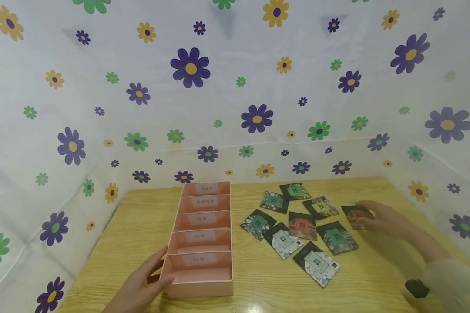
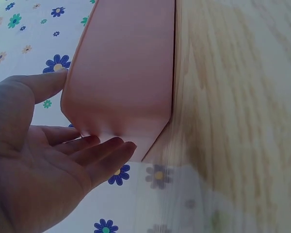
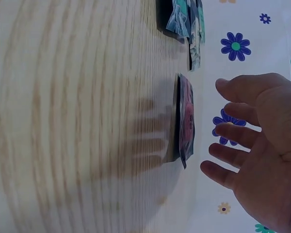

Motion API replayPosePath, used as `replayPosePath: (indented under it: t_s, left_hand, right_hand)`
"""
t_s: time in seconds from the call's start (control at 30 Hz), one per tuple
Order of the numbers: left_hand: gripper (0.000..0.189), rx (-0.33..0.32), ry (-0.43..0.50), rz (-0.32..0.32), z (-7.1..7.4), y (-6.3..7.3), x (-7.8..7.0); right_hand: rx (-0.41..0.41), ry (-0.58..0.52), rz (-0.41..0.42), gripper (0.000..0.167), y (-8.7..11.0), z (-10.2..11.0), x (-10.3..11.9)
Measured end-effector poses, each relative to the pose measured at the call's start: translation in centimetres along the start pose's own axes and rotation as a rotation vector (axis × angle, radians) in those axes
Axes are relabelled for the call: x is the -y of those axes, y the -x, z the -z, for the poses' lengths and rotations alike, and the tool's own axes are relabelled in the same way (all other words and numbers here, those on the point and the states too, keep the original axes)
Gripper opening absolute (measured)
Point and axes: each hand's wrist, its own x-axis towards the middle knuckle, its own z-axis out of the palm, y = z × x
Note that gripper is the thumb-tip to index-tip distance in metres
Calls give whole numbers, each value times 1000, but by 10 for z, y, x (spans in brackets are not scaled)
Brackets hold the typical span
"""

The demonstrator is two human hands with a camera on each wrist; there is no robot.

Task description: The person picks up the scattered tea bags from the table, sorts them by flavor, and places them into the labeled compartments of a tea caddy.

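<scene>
A pink box (image 1: 199,290) with several compartments in a row stands left of centre, a white label in each. My left hand (image 1: 141,278) touches its near left corner; in the left wrist view the thumb and the extended fingers rest against the box (image 2: 123,63). At the right, my right hand (image 1: 389,221) hovers by a dark tea packet with a red label (image 1: 350,213). In the right wrist view a gap shows between those loosely spread fingers and the packet (image 3: 186,121), which lies on the table.
Several more tea packets lie on the wooden table (image 1: 141,226), among them one with a red label (image 1: 302,225), a green one (image 1: 338,238) and a white one (image 1: 317,264). A flower-patterned white cloth (image 1: 227,100) encloses the back and sides.
</scene>
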Motion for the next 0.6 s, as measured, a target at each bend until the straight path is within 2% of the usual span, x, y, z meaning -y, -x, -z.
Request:
replayPosePath:
  t_s: [0.17,0.23,0.47,0.6]
  left_hand:
    - [74,20,-9,-71,0,-3,3]
    - [75,17,-6,-77,-1,-4,3]
    - [78,23,32,-44,-4,-6,4]
    - [78,31,32,-43,-3,-6,4]
  right_hand:
    - [59,-95,9,60,-6,-6,-3]
    - [81,-112,13,62,-8,-8,-4]
    - [95,-20,9,50,-11,-18,-12]
    - [76,19,38,45,-13,-23,-13]
